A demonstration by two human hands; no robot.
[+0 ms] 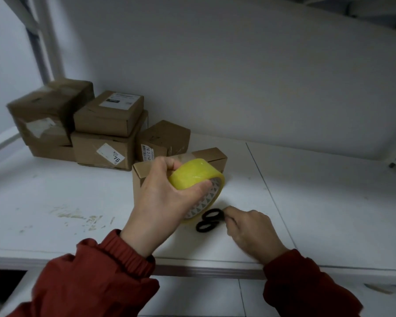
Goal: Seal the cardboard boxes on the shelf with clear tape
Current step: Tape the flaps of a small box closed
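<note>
Two hands over the shelf (306,202). I am holding the tape roll (196,172) in my left hand (160,202), grip curled round its yellow rim, thumb on the near side and fingers over the top. Roll is hanging just in front of the small box (210,156), which is sitting nearest me, apart from the stack of boxes (101,133) at back left. I am reaching my right hand (249,227) at the scissors (208,219): handles lying just left of my fingertips, blades hidden under the roll. Blurred, so I cannot tell whether this grip is pinching a handle or only touching it. Right hand being nearer, I am judging it takes the scissors.
</note>
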